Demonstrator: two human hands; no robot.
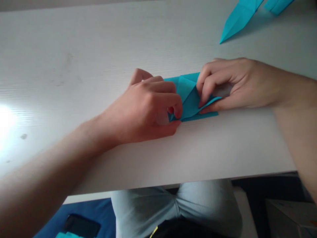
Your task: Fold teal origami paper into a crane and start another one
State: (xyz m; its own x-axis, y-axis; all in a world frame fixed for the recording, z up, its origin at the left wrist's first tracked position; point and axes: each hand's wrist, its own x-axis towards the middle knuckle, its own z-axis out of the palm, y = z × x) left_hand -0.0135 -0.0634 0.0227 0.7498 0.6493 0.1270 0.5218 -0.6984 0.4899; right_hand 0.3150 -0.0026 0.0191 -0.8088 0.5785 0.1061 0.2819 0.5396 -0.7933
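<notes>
**Q:** Edges and room?

**A:** The paper (190, 99) lies on a white table (74, 43), about mid-width and closer to the near edge than the far one. The table runs well past the left hand (146, 107) to the left. A second folded teal piece (237, 19) sits far right, well apart from the hands and cut off by the frame. Below the near edge are light jeans (173, 205) and a phone (81, 225) on blue cloth (99, 208).

**Q:** Paper versus fingers?

**A:** It's between the hands, touching both. The left fingertips are at its near left part, and the right hand (223, 84) is at its right part.

**Q:** Finger state?

**A:** Left fingers are curled and clamped on the paper, partly hiding it. Right fingers and thumb are together, pinching a flap (210, 102).

**Q:** Paper look?

**A:** Teal, folded into a flat strip with visible creases. A triangular layer sits in the middle, and the flap's point lifts toward the right.
</notes>
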